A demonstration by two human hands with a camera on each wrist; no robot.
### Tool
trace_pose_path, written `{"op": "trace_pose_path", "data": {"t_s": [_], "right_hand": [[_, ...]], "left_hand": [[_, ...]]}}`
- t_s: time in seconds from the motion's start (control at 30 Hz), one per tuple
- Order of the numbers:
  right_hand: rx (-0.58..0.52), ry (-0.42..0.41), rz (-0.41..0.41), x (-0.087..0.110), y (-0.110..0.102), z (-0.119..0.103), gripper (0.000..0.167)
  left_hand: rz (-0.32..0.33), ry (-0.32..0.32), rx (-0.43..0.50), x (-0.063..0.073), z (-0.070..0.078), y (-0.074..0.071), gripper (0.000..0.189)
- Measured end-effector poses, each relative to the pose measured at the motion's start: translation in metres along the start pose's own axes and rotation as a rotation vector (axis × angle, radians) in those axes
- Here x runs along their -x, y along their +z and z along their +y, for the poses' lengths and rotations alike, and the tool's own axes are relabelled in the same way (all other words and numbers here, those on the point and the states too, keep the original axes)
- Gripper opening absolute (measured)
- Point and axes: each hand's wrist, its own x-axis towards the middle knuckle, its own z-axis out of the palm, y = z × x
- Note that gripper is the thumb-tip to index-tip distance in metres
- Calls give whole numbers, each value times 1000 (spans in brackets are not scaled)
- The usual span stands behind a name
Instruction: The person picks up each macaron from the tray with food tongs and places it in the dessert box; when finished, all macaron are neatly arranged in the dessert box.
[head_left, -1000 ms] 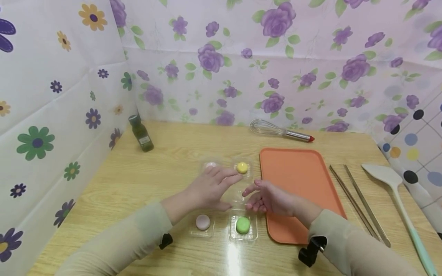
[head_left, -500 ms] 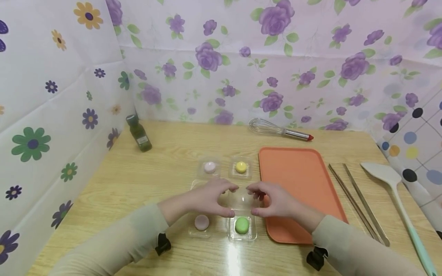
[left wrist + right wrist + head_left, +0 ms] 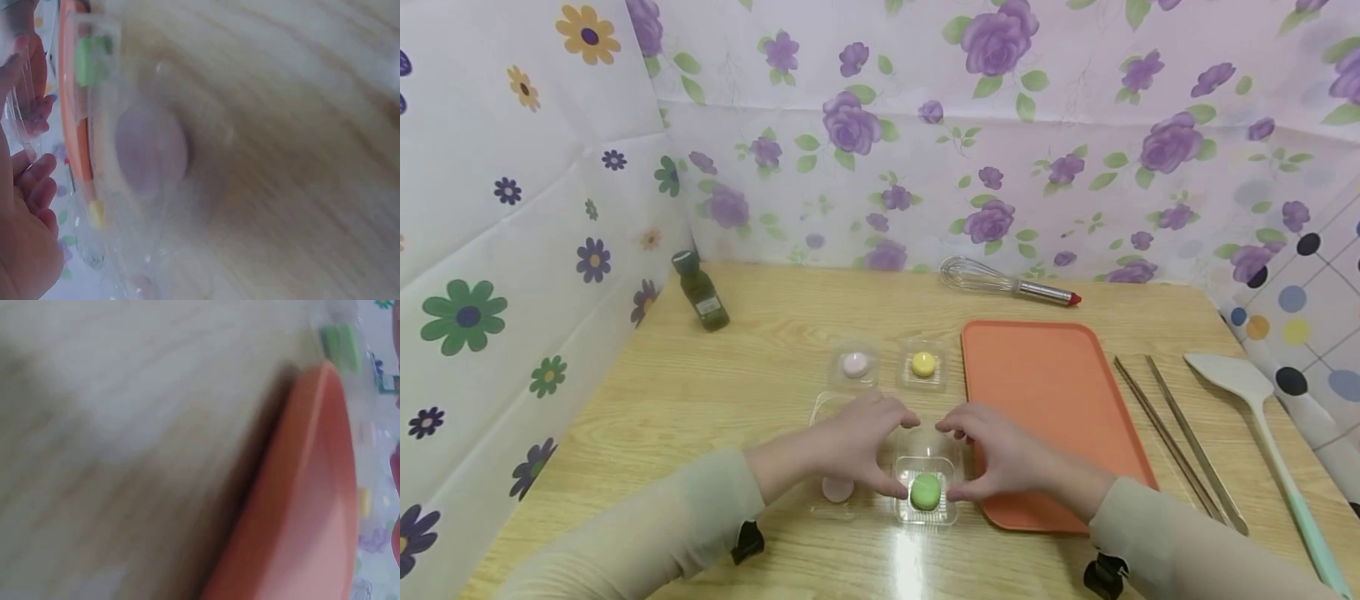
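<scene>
A green macaron (image 3: 926,492) sits in a clear plastic box base (image 3: 951,510) near the table's front. Just behind and above it is a clear lid (image 3: 928,442), tilted. My left hand (image 3: 867,442) holds the lid's left edge between thumb and fingers, while my right hand (image 3: 1013,452) does the same at the right edge. In the left wrist view the clear plastic lid (image 3: 26,100) spans from thumb to fingertips. A pale lilac macaron (image 3: 837,489) in its own clear box is partly hidden below my left hand. Only fingertips (image 3: 396,506) show in the right wrist view.
A pink macaron (image 3: 855,364) and a yellow macaron (image 3: 923,363) stand behind in clear boxes. An orange tray (image 3: 1037,358) lies close by on the right. Beyond are tongs or long metal sticks (image 3: 1195,442), a spatula (image 3: 1277,467), a whisk (image 3: 1000,283) and a green bottle (image 3: 702,292).
Both hands have come to either side of the lid and moved toward the front, bringing it up over the green macaron's box. The thumbs are now beside the macaron.
</scene>
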Motion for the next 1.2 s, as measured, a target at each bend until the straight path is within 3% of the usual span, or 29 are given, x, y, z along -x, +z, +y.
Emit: {"op": "trace_pose_path", "data": {"t_s": [0.2, 0.43, 0.63, 1.03, 1.2], "right_hand": [[143, -78, 30, 6, 12, -3, 75], [221, -145, 47, 11, 20, -5, 75], [280, -178, 34, 12, 26, -2, 73], [342, -52, -32, 9, 27, -5, 70], [292, -5, -67, 9, 23, -9, 70]], "left_hand": [[-26, 36, -100, 4, 3, 13, 88], [-49, 63, -159, 7, 6, 18, 90], [-52, 108, -273, 7, 5, 21, 83], [-36, 37, -289, 3, 9, 25, 78], [-44, 11, -250, 3, 10, 25, 81]]}}
